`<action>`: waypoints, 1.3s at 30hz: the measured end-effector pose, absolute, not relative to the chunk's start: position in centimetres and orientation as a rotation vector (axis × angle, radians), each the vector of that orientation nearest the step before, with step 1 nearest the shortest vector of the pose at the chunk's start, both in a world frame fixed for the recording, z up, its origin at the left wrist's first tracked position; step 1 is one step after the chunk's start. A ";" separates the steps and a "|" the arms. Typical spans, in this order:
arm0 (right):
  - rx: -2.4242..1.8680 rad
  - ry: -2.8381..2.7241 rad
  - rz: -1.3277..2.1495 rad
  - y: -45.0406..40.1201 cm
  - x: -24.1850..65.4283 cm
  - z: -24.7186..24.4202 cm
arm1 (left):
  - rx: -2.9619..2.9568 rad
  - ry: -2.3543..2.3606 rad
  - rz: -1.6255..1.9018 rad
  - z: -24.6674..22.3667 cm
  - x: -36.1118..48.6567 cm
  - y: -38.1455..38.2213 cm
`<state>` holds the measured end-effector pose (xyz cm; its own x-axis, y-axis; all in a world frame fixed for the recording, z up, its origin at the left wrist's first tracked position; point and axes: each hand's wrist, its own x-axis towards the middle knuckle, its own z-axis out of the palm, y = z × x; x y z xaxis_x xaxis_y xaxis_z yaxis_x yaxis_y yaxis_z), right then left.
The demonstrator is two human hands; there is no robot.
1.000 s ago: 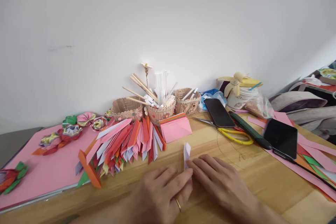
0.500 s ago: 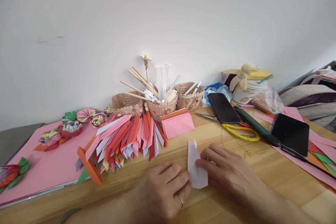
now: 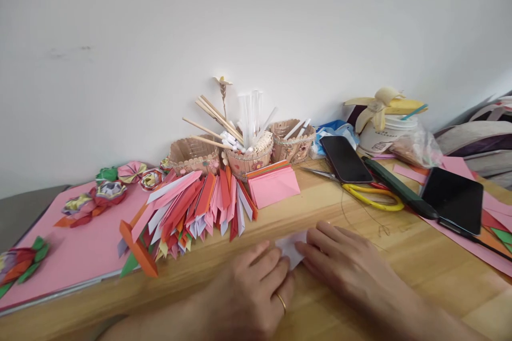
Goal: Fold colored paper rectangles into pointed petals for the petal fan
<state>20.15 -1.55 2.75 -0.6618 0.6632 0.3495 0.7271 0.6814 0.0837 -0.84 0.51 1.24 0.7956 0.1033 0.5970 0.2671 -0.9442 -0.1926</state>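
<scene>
A small piece of pale lilac paper [image 3: 291, 248] lies at a slant on the wooden table, low in the head view. My left hand [image 3: 256, 287], with a ring on one finger, has its curled fingers on the paper's left end. From the other side, my right hand [image 3: 340, 261] grips the right end with bent fingers. Both ends of the paper are partly hidden under the fingers. Just behind my hands stands a stack of pink paper pieces [image 3: 275, 189], and to its left is a pile of folded paper strips [image 3: 200, 202].
Decorated baskets [image 3: 250, 165] with sticks and white tubes stand along the wall. On the right are yellow-handled scissors [image 3: 374, 197], two dark phones [image 3: 454, 200], a green cutter [image 3: 400, 189] and a lidded cup [image 3: 386, 133] with a banana on top. Paper flowers [image 3: 110, 192] rest on pink sheet at left.
The lilac paper has turned from upright to a sideways slant and shows less of its surface. Both hands stay at its ends. The view has shifted slightly.
</scene>
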 end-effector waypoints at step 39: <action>-1.252 -2.268 0.571 0.5 20.3 1.6 | -2.944 -0.607 -0.796 0.6 -1.1 1.2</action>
